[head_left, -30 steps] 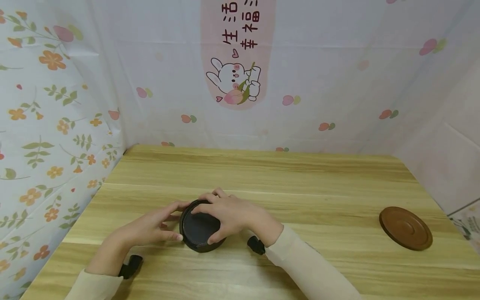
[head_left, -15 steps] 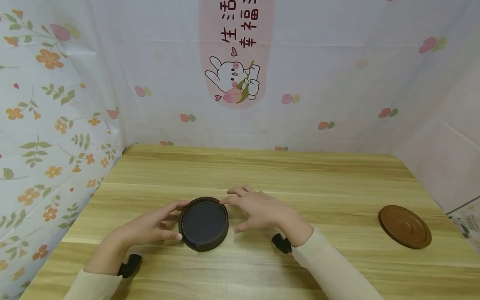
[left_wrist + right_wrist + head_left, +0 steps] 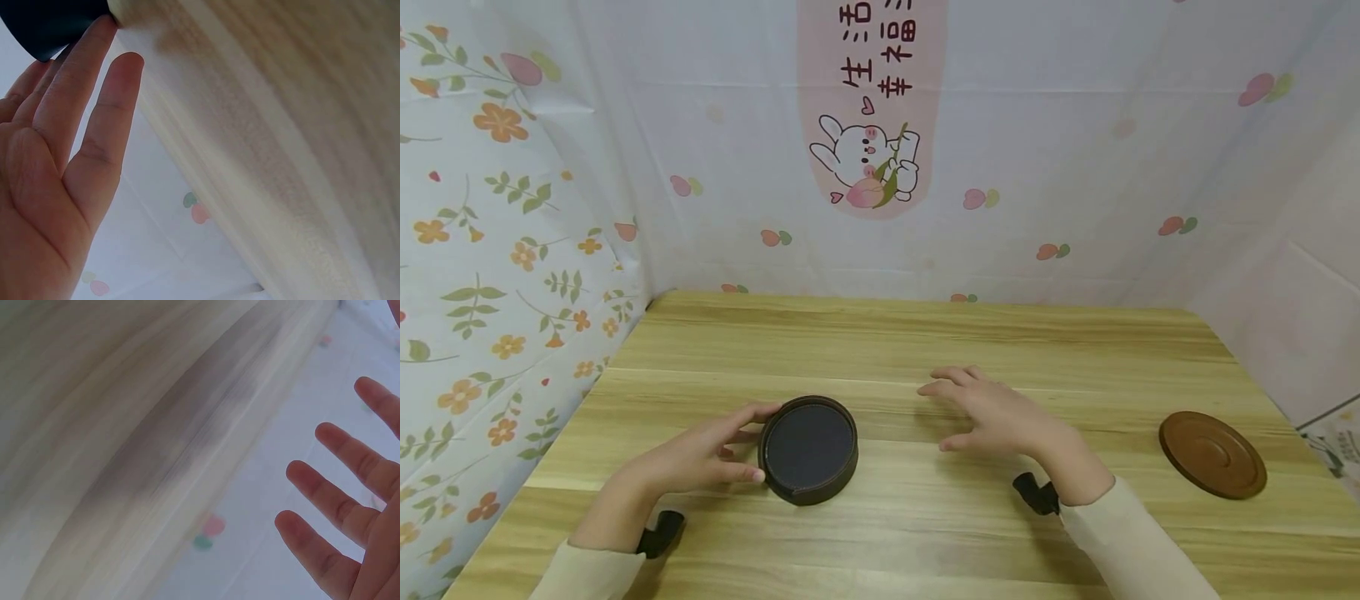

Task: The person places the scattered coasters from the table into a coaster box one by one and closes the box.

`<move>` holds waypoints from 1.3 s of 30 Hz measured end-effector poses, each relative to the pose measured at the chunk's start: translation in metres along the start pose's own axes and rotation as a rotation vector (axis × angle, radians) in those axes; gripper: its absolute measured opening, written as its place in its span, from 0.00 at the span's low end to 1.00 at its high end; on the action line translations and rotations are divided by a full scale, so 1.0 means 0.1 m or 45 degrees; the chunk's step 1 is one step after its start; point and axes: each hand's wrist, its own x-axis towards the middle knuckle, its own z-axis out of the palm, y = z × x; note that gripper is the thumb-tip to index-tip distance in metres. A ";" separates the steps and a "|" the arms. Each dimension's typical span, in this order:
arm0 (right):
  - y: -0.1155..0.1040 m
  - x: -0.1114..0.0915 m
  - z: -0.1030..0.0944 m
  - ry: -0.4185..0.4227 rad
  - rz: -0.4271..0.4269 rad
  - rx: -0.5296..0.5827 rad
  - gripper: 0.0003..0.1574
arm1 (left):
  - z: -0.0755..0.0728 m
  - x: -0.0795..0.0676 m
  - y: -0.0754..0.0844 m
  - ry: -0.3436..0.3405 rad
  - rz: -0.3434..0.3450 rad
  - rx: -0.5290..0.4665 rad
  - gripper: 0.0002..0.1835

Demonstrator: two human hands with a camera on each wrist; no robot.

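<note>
A round, dark coaster holder (image 3: 827, 493) with stitched edging stands on the table left of centre. A dark round coaster (image 3: 811, 446) lies inside its rim. Against the holder's left side rests my left hand (image 3: 700, 450), fingers and thumb spread and only slightly bent. In the left wrist view, fairly straight fingers (image 3: 75, 81) reach up to the dark holder (image 3: 53, 22). My right hand (image 3: 1000, 417) hovers over the table to the right of the holder. It holds nothing, and the right wrist view has its fingers (image 3: 325, 487) apart.
On the right part of the wooden table (image 3: 925, 342) lies a round brown disc (image 3: 1212, 456) with a ring pattern, like a wooden coaster. Patterned cloth (image 3: 737, 142) hangs behind the table and along its sides. Each wrist wears a black camera mount (image 3: 1036, 493).
My right hand has let go of the dark coaster, now seated in the holder, and moved right, away from it. The left hand stays at the holder's side.
</note>
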 end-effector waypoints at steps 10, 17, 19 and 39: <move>0.36 -0.50 -0.15 0.133 0.081 0.010 0.41 | 0.00 -0.01 -0.03 0.006 -0.012 -0.001 0.44; 0.62 -0.78 -0.25 0.135 0.193 0.051 0.43 | 0.02 -0.01 -0.06 0.012 -0.016 -0.003 0.44; 0.69 -0.86 -0.25 0.143 0.221 0.053 0.44 | 0.02 -0.01 -0.07 0.010 -0.017 0.004 0.44; 1.45 -1.67 -0.19 0.387 0.371 0.004 0.43 | 0.00 0.00 -0.04 -0.001 -0.001 0.001 0.43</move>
